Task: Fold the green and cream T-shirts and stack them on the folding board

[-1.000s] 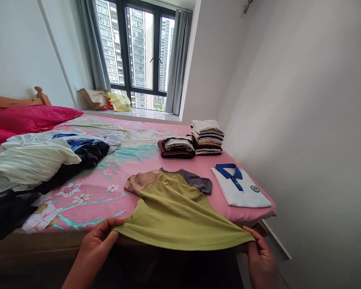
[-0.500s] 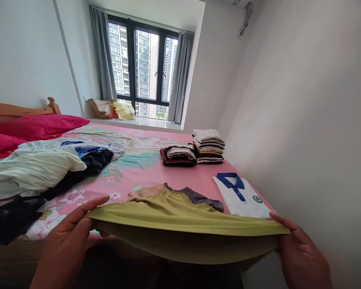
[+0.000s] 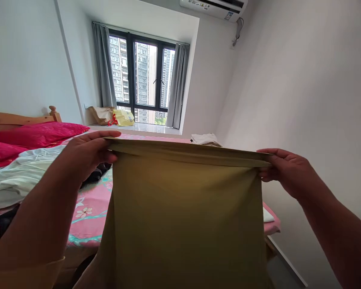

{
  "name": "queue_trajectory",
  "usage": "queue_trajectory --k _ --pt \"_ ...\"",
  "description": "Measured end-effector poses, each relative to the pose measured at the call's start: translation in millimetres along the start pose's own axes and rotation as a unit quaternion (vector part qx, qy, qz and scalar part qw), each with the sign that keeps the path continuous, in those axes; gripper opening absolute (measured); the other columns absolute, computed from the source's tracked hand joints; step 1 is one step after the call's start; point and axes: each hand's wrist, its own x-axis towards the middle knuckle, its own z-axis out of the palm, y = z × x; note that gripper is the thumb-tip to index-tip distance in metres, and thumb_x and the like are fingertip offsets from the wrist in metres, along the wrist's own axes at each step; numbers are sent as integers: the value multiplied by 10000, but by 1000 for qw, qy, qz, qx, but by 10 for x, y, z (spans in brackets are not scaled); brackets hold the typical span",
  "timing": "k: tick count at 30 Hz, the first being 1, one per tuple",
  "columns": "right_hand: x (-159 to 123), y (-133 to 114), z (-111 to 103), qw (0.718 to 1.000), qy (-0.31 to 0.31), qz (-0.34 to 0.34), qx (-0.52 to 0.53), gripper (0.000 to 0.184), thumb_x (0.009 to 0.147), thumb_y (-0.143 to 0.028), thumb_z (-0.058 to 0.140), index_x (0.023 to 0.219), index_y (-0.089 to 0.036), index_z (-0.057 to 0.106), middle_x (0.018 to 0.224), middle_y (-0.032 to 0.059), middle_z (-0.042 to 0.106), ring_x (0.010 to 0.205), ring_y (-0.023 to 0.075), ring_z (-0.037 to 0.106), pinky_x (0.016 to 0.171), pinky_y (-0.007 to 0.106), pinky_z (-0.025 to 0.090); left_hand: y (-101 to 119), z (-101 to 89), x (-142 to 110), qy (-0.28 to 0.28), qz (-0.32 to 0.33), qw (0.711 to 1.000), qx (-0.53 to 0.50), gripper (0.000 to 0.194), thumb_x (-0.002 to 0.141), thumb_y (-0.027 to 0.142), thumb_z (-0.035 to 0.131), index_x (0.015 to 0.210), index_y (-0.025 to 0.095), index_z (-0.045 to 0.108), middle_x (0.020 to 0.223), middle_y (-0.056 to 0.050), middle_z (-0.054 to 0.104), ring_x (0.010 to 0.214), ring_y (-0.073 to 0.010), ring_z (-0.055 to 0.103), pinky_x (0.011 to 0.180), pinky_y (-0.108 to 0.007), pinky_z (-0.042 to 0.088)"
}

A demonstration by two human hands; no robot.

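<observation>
2 sets of fingers pinch the hem corners of the olive shirt [image 3: 183,212]: the left hand [image 3: 87,154] at centre left, the right hand [image 3: 284,170] at centre right, both closed on the cloth. The shirt hangs taut across the middle, above the bed [image 3: 87,218]. Equal tension and level corners would keep the hem straight.

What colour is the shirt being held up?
Olive green shirt, seen plainly in the head view.

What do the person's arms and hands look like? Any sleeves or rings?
Both hands are bare: left hand, right hand. No gloves, rings or watch show. The forearms are uncovered. A tan cuff-like edge shows low on the left arm.
</observation>
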Motion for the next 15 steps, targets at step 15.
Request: queue_trajectory --k 15 --pt "-8 -218 143 983 122 -140 15 321 781 -369 624 1047 -192 658 864 49 644 675 134 648 637 270 566 92 80 358 -17 40 997 -69 323 712 136 608 1030 145 662 659 -28 637 513 -123 604 420 -219 398"
